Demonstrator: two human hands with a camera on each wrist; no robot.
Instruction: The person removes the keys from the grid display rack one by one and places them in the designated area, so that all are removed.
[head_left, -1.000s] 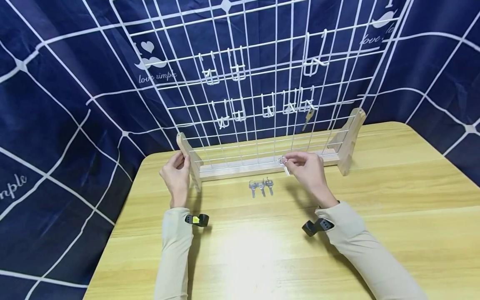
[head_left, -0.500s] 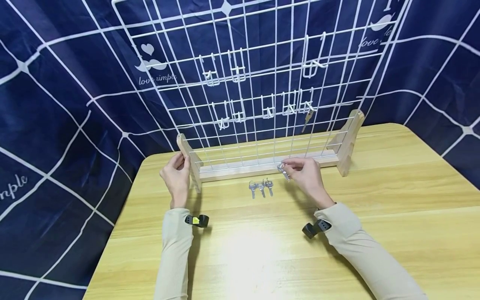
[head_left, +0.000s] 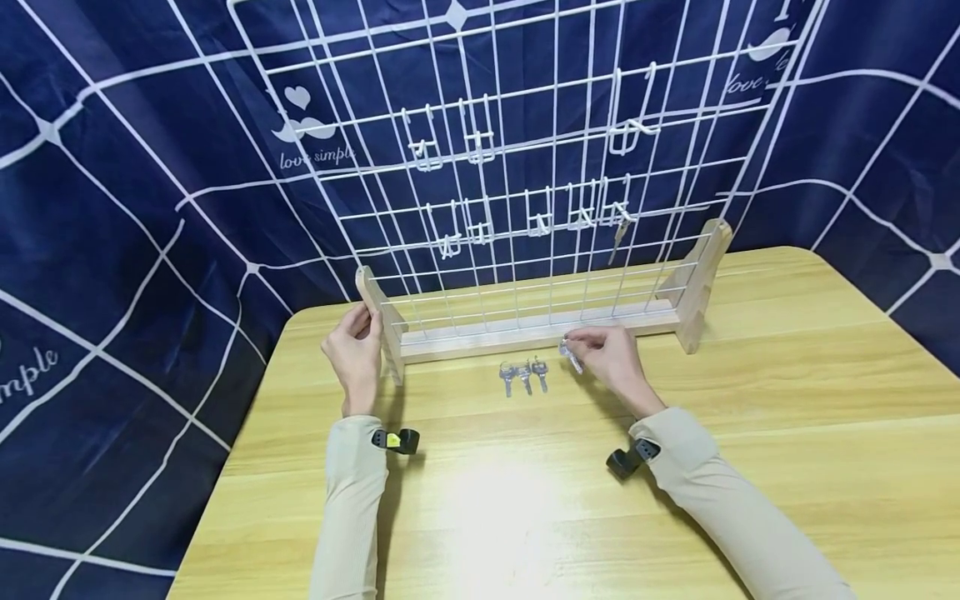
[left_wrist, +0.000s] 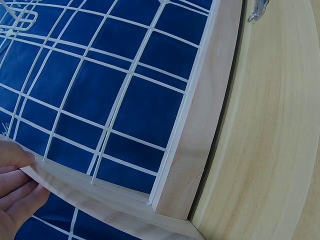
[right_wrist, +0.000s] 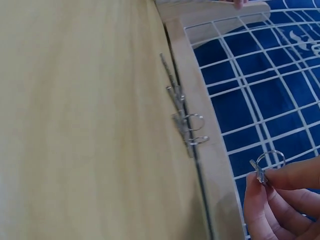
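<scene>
My right hand (head_left: pixel 611 358) pinches a silver key (head_left: pixel 572 357) on a split ring between thumb and fingers, low in front of the rack's base. In the right wrist view the ring (right_wrist: pixel 272 152) stands up from the fingertips. With thumb and fingers, my left hand (head_left: pixel 354 354) grips the left wooden foot (head_left: pixel 375 308) of the white wire grid rack (left_wrist: pixel 105 80). Several silver keys with rings (head_left: pixel 523 377) lie side by side on the table, left of the held key. One brass-coloured key (head_left: pixel 618 242) hangs from a lower-row hook at the right.
White wire hooks (head_left: pixel 538 223) sit in two rows on the grid. A wooden base bar (head_left: pixel 480 340) joins the two feet, the right foot (head_left: pixel 701 283) standing at the far right. Light wood table (head_left: pixel 480 500) lies in front; a dark blue patterned cloth (head_left: pixel 112 333) surrounds it.
My right hand has come down and slightly nearer with the key, from over the base bar to just in front of it. My left hand has kept its grip on the wooden foot.
</scene>
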